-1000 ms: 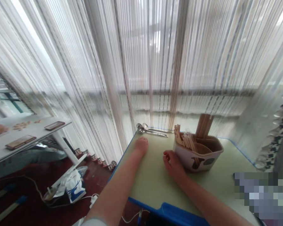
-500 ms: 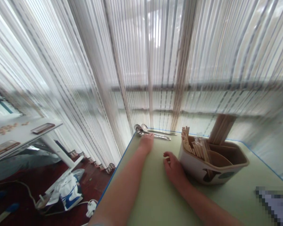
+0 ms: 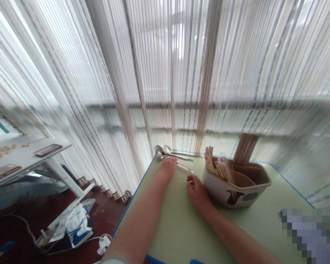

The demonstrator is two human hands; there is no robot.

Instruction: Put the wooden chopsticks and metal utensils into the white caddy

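My left hand (image 3: 168,167) is closed over a metal spoon (image 3: 184,168) at the table's far left corner. The spoon's bowl sticks out left of my fingers and its handle to the right. Just behind lie two more metal spoons (image 3: 183,157), handles pointing right. My right hand (image 3: 197,191) rests on the table with loosely curled fingers, thumb apart, and nothing visible in them. Beside it, on the right, stands a beige divided utensil caddy (image 3: 236,198). Light wooden sticks (image 3: 209,159), clear-wrapped sticks (image 3: 224,168) and a brown bundle of sticks (image 3: 245,148) stand in it.
The pale green table (image 3: 176,227) has a blue edge. Behind it hangs a striped sheer curtain (image 3: 159,73). To the left is a white table (image 3: 52,141) with trays and small tan pieces. A plastic bag (image 3: 78,225) and a power strip (image 3: 103,244) lie on the floor.
One spoon has come away from the other spoons toward me, its handle swung nearer, under my left hand. The view has shifted slightly, and my right hand stays beside the caddy.
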